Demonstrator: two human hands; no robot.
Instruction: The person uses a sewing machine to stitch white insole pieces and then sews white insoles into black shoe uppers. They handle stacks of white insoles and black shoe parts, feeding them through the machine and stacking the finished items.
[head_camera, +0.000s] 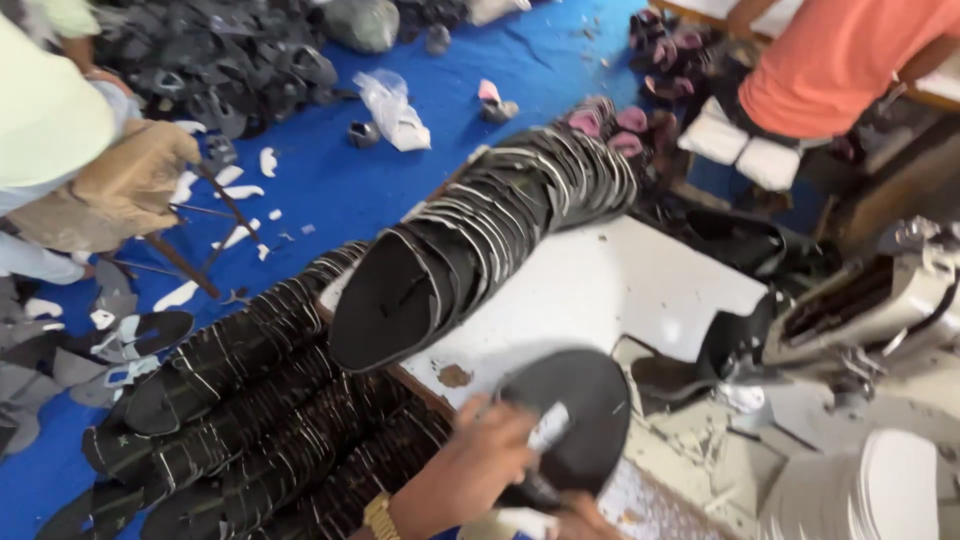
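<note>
A flat black rubber sandal sole with a white edge stripe (575, 415) sat at about six o'clock in the view, held over the near edge of the white-topped desk (590, 290). The left hand (480, 465), with a gold wristwatch (380, 518) on its wrist, was clamped on the sole's left rim, fingers curled around it. The right hand (575, 520) showed only as a sliver at the bottom edge, touching the sole's lower end; whether its fingers were closed or apart could not be told.

At eleven o'clock from the sole, a long leaning stack of black soles with pale edges (480, 235) lay across the desk, its nearest sole facing the camera. At nine o'clock, several more rows of stacked black soles (250, 420) lay packed side by side on the blue floor sheet (330, 170). At three o'clock stood a grey metal machine (870, 300), blurred, and at four o'clock a round stack of white discs (860, 495).

Farther out, at ten o'clock, a heap of dark sandal straps (230, 60) lay on the blue sheet, with a crumpled clear plastic bag (392, 108) at twelve o'clock. A person in an orange shirt (840, 60) sat at one o'clock; a person in a pale green shirt (40, 110) was at ten o'clock.
</note>
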